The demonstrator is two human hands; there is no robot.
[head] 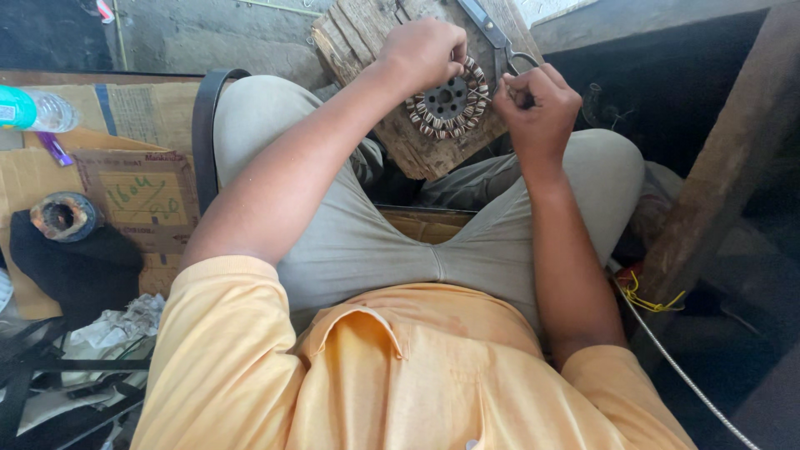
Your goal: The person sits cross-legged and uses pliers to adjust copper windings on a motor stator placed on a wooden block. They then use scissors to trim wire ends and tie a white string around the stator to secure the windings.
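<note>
A person is sitting with knees apart, and a worn wood block (392,100) is lying between the knees, tilted toward the left one. A round stator (447,98), dark at the hub and ringed with red-and-white wound coils, is resting on the block. Scissors (493,35) are lying on the block's far edge, just beyond the stator.

Judging from this, the main risk is slipping: the block is sitting loosely across the legs, so a hard push could be tipping it and sending the stator off the low side. A thin wire strand, if pulled sharply, may be snapping or nicking a fingertip. The scissors' handle is close to the right knuckles and could be getting knocked away.

The left hand (421,52) is curling over the stator's upper left rim, fingers closed down on the coils. The right hand (537,104) is pinching shut just beside the right rim, apparently on something thin; what exactly is too small to tell.
</note>
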